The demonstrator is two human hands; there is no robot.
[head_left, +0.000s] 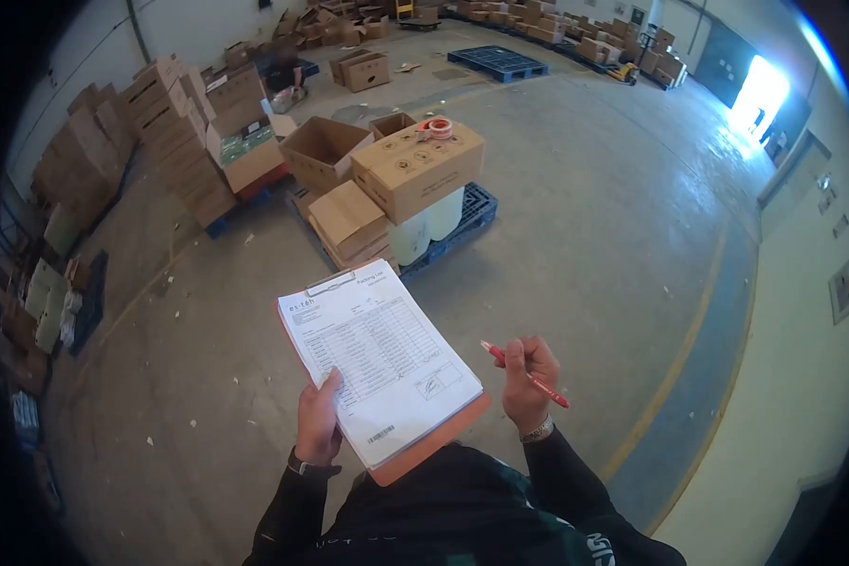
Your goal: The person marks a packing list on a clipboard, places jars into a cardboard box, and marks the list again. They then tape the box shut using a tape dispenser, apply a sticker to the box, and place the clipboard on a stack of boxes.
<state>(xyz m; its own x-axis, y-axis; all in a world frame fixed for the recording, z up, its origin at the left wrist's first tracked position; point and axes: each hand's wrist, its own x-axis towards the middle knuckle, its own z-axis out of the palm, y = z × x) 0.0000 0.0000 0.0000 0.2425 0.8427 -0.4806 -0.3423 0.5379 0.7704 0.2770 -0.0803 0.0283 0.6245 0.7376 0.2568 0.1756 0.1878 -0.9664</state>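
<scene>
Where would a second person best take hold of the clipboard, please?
Probably by the free right long edge of the clipboard, coming from the right, thumb on the paper and fingers under. The left hand grips its near left edge, and the clip fills the far end.

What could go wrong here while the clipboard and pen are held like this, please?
1. The left hand grips the clipboard only at its lower left edge, so it could tip or slip.
2. With eyes on the list, the person might walk into the pallet ahead and trip.
3. The right hand holds the pen clear of the list, over bare floor; it could drop.
</scene>
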